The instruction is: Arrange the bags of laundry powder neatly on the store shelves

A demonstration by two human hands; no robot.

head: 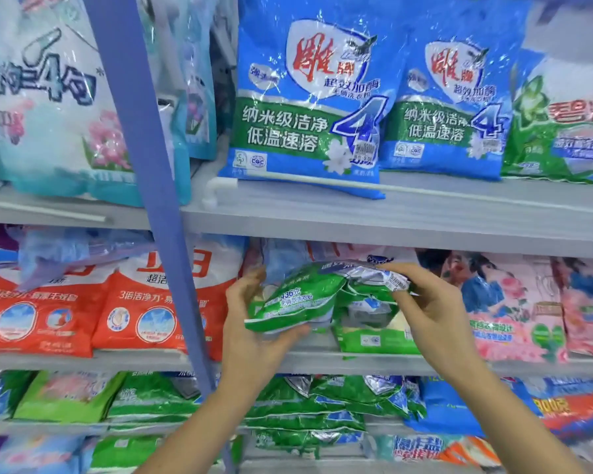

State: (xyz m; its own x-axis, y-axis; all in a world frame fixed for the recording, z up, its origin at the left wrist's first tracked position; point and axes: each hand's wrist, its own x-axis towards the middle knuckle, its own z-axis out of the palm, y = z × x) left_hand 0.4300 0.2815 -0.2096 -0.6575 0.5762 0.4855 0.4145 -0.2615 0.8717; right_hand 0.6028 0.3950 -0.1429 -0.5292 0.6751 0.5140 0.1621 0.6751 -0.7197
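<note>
While I grip it, the green bag [298,302] lies crosswise just right of the blue upright [158,165].
My left hand [254,326] cups the end nearer that upright; my right hand [428,302] pinches the crumpled far end.

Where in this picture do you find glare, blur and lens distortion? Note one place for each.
Head view: glare glints on the glossy blue bags; the bottom bags and the corners are blurred; the wide lens slants the post and bows the shelves; the green bag in the middle is fairly sharp.
</note>
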